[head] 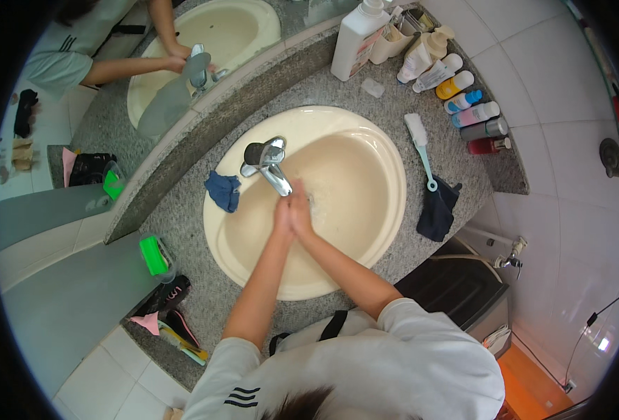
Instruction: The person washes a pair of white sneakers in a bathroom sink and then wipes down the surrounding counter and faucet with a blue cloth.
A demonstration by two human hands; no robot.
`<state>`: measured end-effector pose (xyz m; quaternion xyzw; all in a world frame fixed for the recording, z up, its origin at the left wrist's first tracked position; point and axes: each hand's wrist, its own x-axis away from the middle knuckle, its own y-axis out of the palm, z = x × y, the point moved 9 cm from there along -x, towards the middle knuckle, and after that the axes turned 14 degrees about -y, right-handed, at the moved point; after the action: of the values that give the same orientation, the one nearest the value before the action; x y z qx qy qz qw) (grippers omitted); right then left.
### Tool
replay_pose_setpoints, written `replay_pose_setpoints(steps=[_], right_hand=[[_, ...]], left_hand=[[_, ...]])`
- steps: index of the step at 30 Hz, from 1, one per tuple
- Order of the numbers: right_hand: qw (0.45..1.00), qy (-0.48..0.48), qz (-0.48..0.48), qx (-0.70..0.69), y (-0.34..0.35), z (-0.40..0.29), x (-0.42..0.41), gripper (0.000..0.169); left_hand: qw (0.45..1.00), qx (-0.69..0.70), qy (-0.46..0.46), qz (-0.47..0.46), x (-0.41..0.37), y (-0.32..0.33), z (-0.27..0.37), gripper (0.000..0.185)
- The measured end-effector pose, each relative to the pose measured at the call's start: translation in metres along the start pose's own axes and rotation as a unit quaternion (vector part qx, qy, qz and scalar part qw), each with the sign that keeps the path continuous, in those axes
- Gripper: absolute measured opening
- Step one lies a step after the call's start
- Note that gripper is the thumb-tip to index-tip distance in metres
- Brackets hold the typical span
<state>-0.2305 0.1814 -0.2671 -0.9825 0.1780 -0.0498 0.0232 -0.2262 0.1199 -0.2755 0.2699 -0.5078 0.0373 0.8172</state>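
Under the spout of a chrome faucet (275, 176), my left hand (282, 216) and my right hand (301, 212) are pressed palm to palm. Both are over the bowl of a cream oval washbasin (351, 210). The fingertips are blurred, and the spout partly covers them. I see nothing held between the palms, though their inner sides are hidden. Part of the drain (311, 200) shows just right of my fingers. A folded dark blue cloth (223, 191) lies on the basin's left rim, beside the faucet.
On the granite counter (299, 92), a white pump bottle (359, 42) and several toiletry bottles (454, 85) line the back right. A white-bristled brush (418, 149) touches a dark cloth (438, 210). Left are a green-topped container (154, 255) and combs (181, 336). A mirror (104, 121) rises behind.
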Motion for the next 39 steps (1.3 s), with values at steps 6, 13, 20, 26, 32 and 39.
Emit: replay_pose_setpoints(steps=[6, 13, 20, 26, 32, 39], right_hand=[[0.999, -0.01, -0.036, 0.024, 0.011, -0.002, -0.015, 0.051], [0.996, 0.005, -0.075, -0.047, 0.043, -0.009, -0.004, 0.055], [0.998, -0.042, -0.053, 0.012, 0.03, -0.018, -0.006, 0.044], [0.996, -0.038, -0.028, 0.076, 0.033, -0.005, -0.001, 0.045], [0.944, -0.062, -0.051, 0.32, -0.029, -0.025, -0.033, 0.046], [0.979, 0.004, 0.0, 0.203, -0.088, -0.002, -0.011, 0.05]], left_hand=[[0.998, 0.018, -0.026, -0.05, 0.006, 0.009, -0.002, 0.04], [0.971, -0.168, 0.16, -0.057, -0.017, -0.047, 0.018, 0.036], [0.996, 0.047, -0.078, 0.009, 0.02, -0.016, 0.017, 0.038], [0.958, 0.059, -0.118, -0.253, 0.0, -0.009, 0.01, 0.037], [0.952, 0.137, -0.241, -0.13, 0.012, 0.013, -0.004, 0.033], [0.907, 0.342, -0.226, -0.098, -0.045, -0.005, -0.013, 0.018]])
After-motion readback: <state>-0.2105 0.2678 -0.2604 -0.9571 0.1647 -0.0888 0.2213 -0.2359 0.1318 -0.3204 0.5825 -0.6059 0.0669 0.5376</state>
